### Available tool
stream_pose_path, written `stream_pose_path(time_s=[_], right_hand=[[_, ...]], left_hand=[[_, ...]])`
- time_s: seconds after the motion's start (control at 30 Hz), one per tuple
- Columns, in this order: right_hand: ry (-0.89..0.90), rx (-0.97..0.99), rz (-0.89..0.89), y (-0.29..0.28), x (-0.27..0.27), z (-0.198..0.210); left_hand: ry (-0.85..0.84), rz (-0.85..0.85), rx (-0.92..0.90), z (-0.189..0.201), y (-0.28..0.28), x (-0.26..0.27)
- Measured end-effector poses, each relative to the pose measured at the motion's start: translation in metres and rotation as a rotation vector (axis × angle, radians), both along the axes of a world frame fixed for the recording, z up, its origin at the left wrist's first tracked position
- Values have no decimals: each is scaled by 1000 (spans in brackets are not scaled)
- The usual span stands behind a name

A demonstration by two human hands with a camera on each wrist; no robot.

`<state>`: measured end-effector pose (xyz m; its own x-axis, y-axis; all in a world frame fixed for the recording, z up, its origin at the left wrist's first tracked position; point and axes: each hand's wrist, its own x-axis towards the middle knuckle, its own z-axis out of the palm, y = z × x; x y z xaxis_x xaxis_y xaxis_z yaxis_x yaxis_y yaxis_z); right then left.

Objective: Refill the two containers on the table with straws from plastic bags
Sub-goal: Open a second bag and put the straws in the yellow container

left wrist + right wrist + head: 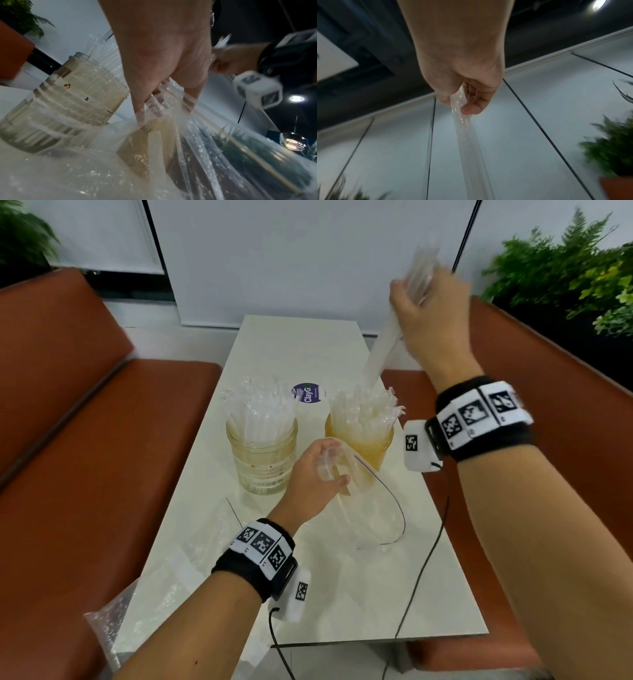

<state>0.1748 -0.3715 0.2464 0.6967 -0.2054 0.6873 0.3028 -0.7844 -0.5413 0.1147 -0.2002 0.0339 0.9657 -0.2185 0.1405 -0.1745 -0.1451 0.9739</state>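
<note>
Two containers stand mid-table, both packed with clear wrapped straws: a clear ribbed jar [262, 455] on the left and an amber jar [371, 446] on the right. My right hand [433, 313] is raised above the amber jar and grips a bundle of straws [380, 347] whose lower ends point down at that jar's mouth. The same bundle of straws [464, 121] runs out of my fist in the right wrist view. My left hand [317, 477] pinches the open mouth of a clear plastic bag [370, 508] in front of the amber jar. The bag [188, 148] looks nearly empty.
Another crumpled plastic bag [161, 587] lies at the table's near left corner and hangs over the edge. A round purple-labelled lid [308, 393] sits behind the jars. Orange benches [68, 440] flank the narrow white table [445, 594]. A black cable [424, 570] trails over the right edge.
</note>
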Motion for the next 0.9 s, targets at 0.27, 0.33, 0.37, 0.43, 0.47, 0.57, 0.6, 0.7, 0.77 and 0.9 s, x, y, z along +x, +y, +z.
stream_pose_path(time_s=[0.27,0.33,0.37,0.43,0.47,0.57,0.6,0.7,0.77,0.9], right_hand=[[574,-88,-146,-3,33,-117],[611,-81,-163,-3,29,-126],[581,-52,-167,-2,28,-127],[479,47,-183,-1,26,-118],[423,73,-197,0,26,-112],[272,61,-200,4,32,-95],[235,39,-194,4,35,-94],[186,-136,-140,3,41,-99],[302,-426,-102,0,40,-112],[469,-768,-83,-8,25,-129]], left_hand=[[0,4,-31,2,1,4],[1,4,-35,2,2,6],[0,5,-37,2,2,7],[6,11,-37,2,3,8],[13,14,-38,2,3,8],[20,11,-46,4,3,9],[19,6,-47,5,2,9],[24,-3,-40,7,4,9],[22,-19,-22,9,5,9],[14,-113,84,12,7,8]])
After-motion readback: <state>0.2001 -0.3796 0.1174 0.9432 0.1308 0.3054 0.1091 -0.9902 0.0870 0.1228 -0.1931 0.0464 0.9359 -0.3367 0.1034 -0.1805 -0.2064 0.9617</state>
